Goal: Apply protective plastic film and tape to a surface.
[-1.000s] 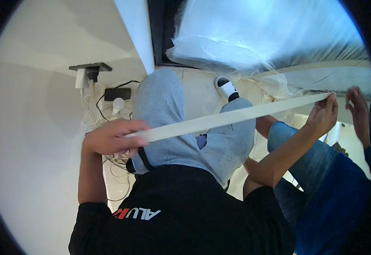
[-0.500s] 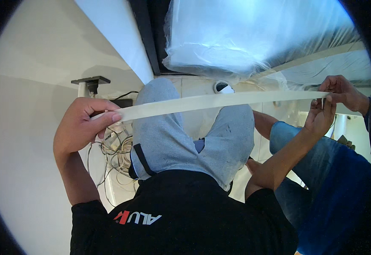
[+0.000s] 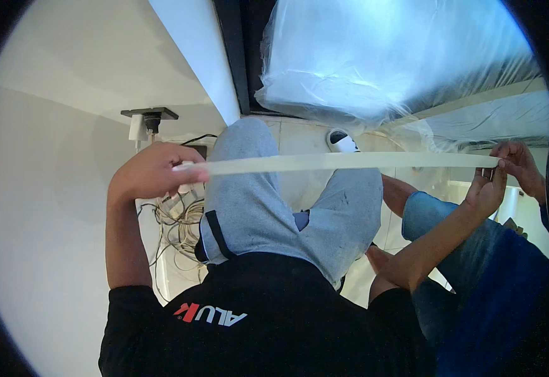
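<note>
Pale strip, its left end indistinct in the left hand.

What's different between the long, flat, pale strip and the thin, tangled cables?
The long, flat, pale strip is ribbon-like; the thin, tangled off-white and black cables are cord-like. The strip stretches nearly straight; the cables loop and cross. The strip is one pale tone; the cables mix light and dark. Both are slender.

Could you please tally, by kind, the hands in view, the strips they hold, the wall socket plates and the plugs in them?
Hands: 3 (left hand, right hand, co-worker's hand)
Pale strip: 1
Dark socket plate: 1
Plugs: 2 (white plug, black plug)
Total: 7
</note>
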`<act>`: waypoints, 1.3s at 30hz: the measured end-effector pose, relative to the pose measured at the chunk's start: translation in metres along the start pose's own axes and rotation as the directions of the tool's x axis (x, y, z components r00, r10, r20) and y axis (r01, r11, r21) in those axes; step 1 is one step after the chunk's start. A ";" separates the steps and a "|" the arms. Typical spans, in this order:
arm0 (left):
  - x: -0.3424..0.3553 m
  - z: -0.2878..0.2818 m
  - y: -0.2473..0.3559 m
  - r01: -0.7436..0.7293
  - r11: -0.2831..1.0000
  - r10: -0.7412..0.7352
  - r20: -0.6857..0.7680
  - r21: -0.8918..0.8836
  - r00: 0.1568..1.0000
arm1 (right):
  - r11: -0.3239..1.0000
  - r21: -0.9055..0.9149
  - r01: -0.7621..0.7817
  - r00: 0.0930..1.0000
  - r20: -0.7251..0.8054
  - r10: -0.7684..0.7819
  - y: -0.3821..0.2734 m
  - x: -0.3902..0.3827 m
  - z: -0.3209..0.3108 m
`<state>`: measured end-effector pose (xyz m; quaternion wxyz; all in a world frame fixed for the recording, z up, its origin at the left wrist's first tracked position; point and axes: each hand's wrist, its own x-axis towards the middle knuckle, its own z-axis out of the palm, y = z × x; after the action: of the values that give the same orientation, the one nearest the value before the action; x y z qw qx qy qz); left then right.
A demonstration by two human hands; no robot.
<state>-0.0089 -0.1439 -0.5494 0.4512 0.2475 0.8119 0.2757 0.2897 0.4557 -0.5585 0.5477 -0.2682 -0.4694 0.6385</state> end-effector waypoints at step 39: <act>0.065 0.120 0.024 -0.386 0.698 0.087 -0.464 -0.603 0.882 | -0.276 0.008 0.961 -0.042 0.992 -0.119 -0.039 -0.245 0.229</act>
<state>0.0686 -0.0570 -0.6254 0.2935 0.1080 0.6882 0.6547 0.1736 0.1506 -0.4707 0.3007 0.1287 -0.9274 -0.1817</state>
